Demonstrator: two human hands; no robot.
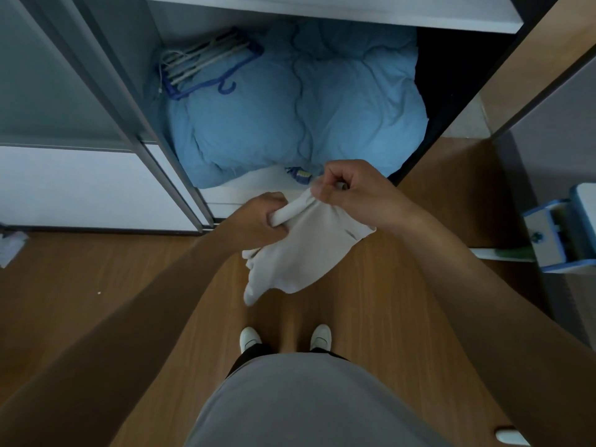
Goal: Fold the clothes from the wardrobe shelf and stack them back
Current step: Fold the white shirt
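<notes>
Looking straight down from your head camera: your left hand (258, 217) is clenched round a bunched edge of the white garment (300, 253), its fingers (274, 221) curled tight into the cloth. Your right hand (351, 191) pinches the same top edge just beside it, fingers (325, 188) folded in on the fabric. The two hands sit close together. The garment hangs in the air from both grips, crumpled, its lower end dangling over the wooden floor (96, 285) ahead of your white shoes (250, 338). You're standing right at the open wardrobe (129, 66). On its bottom lies a puffy light-blue duvet (306, 108), and a bundle of hangers (206, 59), white ones and a blue one, rests on the duvet's far left corner. A white shelf board (322, 11) runs across above it. Off to your right, a blue-and-white mop-like tool (554, 233) sits by the floor; at the left edge lies a scrap of crumpled paper (9, 250).
</notes>
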